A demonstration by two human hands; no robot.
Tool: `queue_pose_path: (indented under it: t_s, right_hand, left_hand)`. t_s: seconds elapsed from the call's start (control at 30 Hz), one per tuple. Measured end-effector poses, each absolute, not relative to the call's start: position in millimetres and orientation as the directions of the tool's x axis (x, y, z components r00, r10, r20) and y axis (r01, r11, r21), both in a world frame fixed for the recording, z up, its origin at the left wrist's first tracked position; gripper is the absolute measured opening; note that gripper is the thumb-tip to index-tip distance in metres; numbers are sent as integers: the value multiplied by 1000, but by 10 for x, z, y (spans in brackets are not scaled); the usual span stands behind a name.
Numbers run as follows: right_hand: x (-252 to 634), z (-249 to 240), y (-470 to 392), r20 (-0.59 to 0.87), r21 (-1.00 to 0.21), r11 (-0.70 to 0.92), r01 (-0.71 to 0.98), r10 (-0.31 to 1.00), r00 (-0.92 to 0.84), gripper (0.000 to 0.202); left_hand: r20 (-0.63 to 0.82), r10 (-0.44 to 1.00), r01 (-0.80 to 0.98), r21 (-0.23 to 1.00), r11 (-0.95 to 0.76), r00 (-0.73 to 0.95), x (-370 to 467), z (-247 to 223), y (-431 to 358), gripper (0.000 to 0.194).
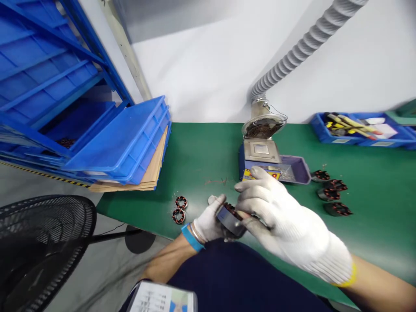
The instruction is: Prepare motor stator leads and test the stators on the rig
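Note:
My left hand [208, 222], in a white glove, is wrapped around a motor stator [230, 222] with a grey metal outer ring and copper windings inside. The stator is tilted, just above the near edge of the green bench. At its winding side is my right hand [276, 216], also gloved, with thumb and index finger pinched together. Whatever lies between those fingertips is too small to make out. Two more stators, an upper one [181, 202] and a lower one [178, 216], lie flat to the left.
Several stators [329, 193] sit at the right. Behind my right hand stands a solder pot [261, 151] under a grey extraction hose [292, 52], beside a purple tray [300, 169]. Blue tool bins [341, 139] line the back; stacked blue crates [120, 143] and a black fan [42, 247] are left.

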State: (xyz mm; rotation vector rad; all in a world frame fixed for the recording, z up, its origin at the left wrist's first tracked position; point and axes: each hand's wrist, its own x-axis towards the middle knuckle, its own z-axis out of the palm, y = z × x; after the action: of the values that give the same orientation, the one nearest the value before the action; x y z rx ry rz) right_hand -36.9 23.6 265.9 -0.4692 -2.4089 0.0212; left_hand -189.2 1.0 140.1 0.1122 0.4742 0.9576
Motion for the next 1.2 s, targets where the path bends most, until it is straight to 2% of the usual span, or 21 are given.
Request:
queue_pose_path:
  t_s: [0.1,0.2,0.27,0.33,0.4,0.47,0.53,0.6,0.73,0.8,0.83,0.9,0.97,1.03,1.1,1.13,1.17,1.2]
  right_hand:
    - [-334,2684,225,611,-130,926,355,357,-706,16]
    - [-331,2739,219,611,-118,926,359,353,-709,15]
    - [-343,2747,238,615,-112,931,347,339,-712,16]
    - [-350,2723,275,621,-119,936,332,331,-710,16]
    - [-347,2688,308,615,-137,936,324,337,-713,15]
    - [-341,2669,320,611,-157,931,329,354,-708,16]
    - [-345,2670,312,609,-180,926,332,370,-701,18]
    - [-359,2673,304,610,-194,929,315,366,-703,18]
    - [-348,2590,344,606,-217,926,308,376,-701,14]
    - [-308,2495,379,575,-312,885,346,466,-672,10]
    - [-285,2439,394,539,-394,839,374,541,-646,9]
    - [-248,2321,417,403,-614,662,431,732,-549,13]
    - [-227,2201,437,190,-852,348,392,902,-387,14]
    - [-208,2092,468,6,-986,44,162,973,-232,16]
    - [-171,2007,506,-62,-992,-74,-106,992,-113,20]
    - [-144,1975,523,-77,-982,-87,-169,995,-67,21]
    - [-115,1951,537,-102,-981,-109,-159,994,-48,22]
    - [-88,1932,545,-136,-987,-140,-77,989,-62,22]
  left_hand:
    - [-307,840,-807,268,527,446,-1923,1490,-53,19]
    - [-295,904,-897,225,381,310,-1933,1522,-55,30]
    - [-310,876,-869,218,444,370,-1921,1505,-12,41]
    - [-327,793,-773,225,593,514,-1917,1488,33,47]
    - [-319,744,-708,242,663,587,-1940,1492,46,43]
    - [-280,788,-742,271,613,548,-1979,1518,20,35]
    - [-246,874,-841,258,475,418,-2000,1537,-19,35]
    - [-265,907,-895,220,387,327,-1980,1516,-41,43]
    - [-269,811,-778,243,579,520,-1873,1377,-34,61]
    - [-221,818,-748,331,575,531,-1850,1340,-39,75]
    - [-201,854,-757,399,518,479,-1849,1343,-48,79]
    - [-178,922,-748,542,383,343,-1861,1385,-72,75]
    - [-179,945,-717,616,325,275,-1874,1437,-90,63]
    - [-197,916,-719,571,397,350,-1882,1459,-93,58]
    - [-207,866,-742,449,498,455,-1890,1441,-83,61]
    - [-208,840,-750,381,541,501,-1896,1423,-77,63]
    - [-208,819,-755,317,574,535,-1904,1405,-73,64]
    - [-210,804,-760,264,594,556,-1912,1390,-70,64]
